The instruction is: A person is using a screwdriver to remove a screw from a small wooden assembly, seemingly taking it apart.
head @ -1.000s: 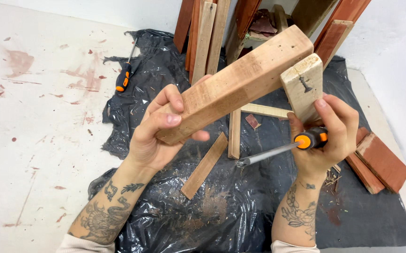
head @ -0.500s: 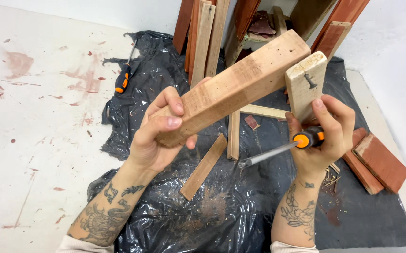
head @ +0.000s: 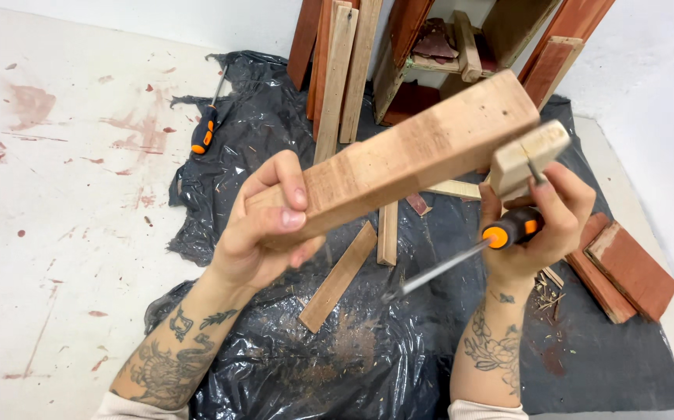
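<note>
I am holding the beam [head: 414,159] up over the black sheet [head: 368,350], its long axis rising from near left to far right, its far end pointing up right. My left hand [head: 263,237] is clamped around its near end. My right hand [head: 535,225] is closed on both a small block [head: 527,159], touching the beam's far end, and a screwdriver [head: 469,253] whose shaft is pointing near left. I judge a firmer, steadier left grip would be helping while I am freeing that block.
</note>
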